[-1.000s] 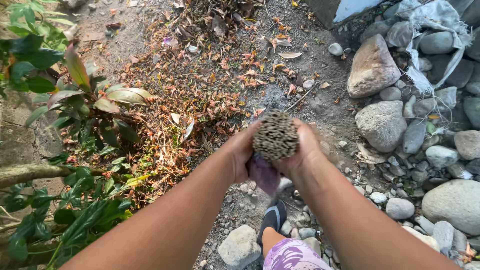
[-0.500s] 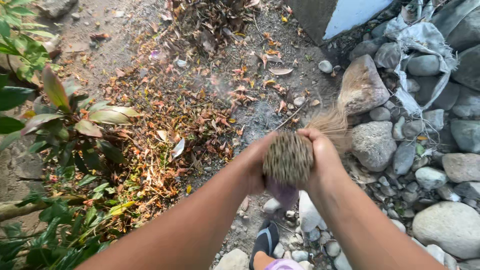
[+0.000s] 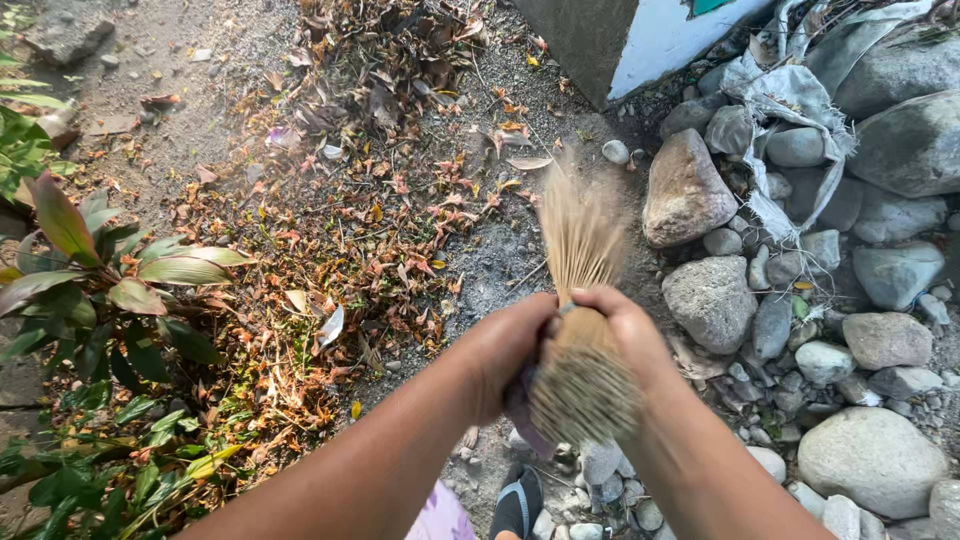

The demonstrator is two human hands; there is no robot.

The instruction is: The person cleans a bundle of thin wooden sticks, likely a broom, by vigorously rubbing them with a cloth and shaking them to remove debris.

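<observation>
Left hand: I see my left hand (image 3: 515, 345) wrapped tight around the stick broom (image 3: 580, 330), gripping the left side of the bundle just above its cut butt end.
Right hand: my right hand (image 3: 625, 330) is closed over the same bundle from the right, fingers curled across the top; the two hands sit touching each other, side by side.
Broom: a bound sheaf of thin tan sticks, held in front of me over the ground, butt end toward the camera and the loose bristles (image 3: 580, 225) fanning away toward the dirt; the tips are blurred, so I cannot tell whether they touch the ground.
Leaf litter: dry brown and orange leaves (image 3: 340, 230) are spread over the dirt to the left of the bristles, with a darker, thicker heap (image 3: 385, 60) farther off at the top.
Bare ground: a patch of grey dirt (image 3: 500, 255) lies just beside the bristles.
Rocks: rounded grey stones (image 3: 715, 300) are piled to the right of the broom, with a pale torn sack (image 3: 790, 95) draped among them.
Wall: a corner of wall (image 3: 620, 40) stands beyond the bristles.
Plants: green and reddish foliage (image 3: 90, 280) fills the left edge.
Foot: a dark sandal (image 3: 518, 500) shows below my hands on the gravel.
</observation>
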